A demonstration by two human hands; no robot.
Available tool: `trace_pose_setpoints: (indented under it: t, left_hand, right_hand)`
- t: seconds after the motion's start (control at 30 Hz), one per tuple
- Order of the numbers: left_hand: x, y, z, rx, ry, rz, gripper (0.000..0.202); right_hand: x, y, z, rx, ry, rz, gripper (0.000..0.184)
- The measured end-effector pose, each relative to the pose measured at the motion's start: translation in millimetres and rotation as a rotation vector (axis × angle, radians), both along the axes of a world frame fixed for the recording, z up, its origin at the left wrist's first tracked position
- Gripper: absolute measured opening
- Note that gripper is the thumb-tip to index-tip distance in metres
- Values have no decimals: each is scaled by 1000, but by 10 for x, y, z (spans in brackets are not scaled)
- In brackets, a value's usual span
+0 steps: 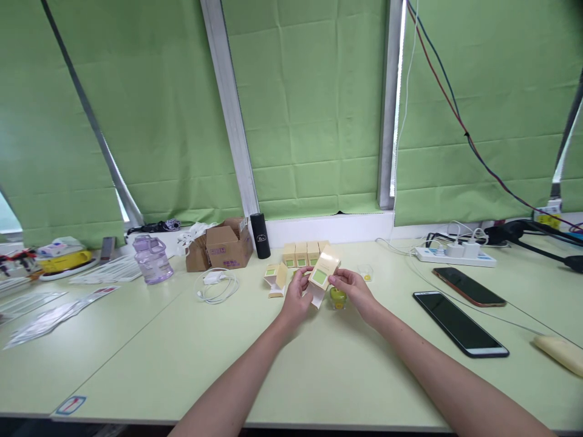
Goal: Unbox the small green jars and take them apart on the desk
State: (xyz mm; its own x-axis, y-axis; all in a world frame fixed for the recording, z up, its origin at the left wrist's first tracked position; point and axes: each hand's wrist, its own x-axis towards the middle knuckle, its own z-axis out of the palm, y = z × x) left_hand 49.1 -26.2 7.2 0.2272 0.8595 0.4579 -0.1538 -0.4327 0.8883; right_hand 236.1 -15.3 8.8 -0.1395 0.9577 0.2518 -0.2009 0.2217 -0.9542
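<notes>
Both my hands hold one small cream carton with a green square label (323, 270) above the pale green table (319, 364). My left hand (296, 296) grips its lower left end, fingers closed. My right hand (353, 289) pinches its right side. Its white bottom flap hangs open below. A small green jar (337, 297) stands on the table just under my right hand. A row of like cartons (301, 254) stands behind. One open carton (276, 279) lies to the left of my left hand.
A brown cardboard box (228, 244), a black cylinder (260, 235) and a white cable (217, 285) lie at left centre. A purple jug (152, 260) stands further left. Two phones (460, 323) and a power strip (455, 255) lie at right.
</notes>
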Motion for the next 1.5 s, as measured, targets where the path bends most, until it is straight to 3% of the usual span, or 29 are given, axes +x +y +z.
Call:
trace_pose_setpoints:
  t: [0.13, 0.37, 0.57, 0.87, 1.1, 1.37, 1.5]
  left_hand:
    - [20, -77, 43, 13, 63, 61, 52]
    - [39, -144, 67, 74, 269, 284, 39]
    - [-25, -84, 32, 170, 327, 273, 31]
    - [17, -101, 70, 162, 310, 352, 27]
    - [35, -189, 130, 117, 303, 293, 59]
    - [-2, -144, 93, 93, 215, 182, 44]
    - [-3, -54, 66, 33, 76, 128, 50]
  right_hand:
    - [0, -10, 11, -5, 7, 8, 55]
    - [14, -1, 7, -1, 16, -25, 54]
    - [30, -17, 41, -14, 50, -35, 50]
    - [-19, -2, 4, -16, 44, -25, 56]
    - [-6, -58, 44, -52, 57, -4, 58]
    - [-33, -69, 21, -17, 13, -31, 60]
    - [-30, -32, -21, 31, 9, -21, 60]
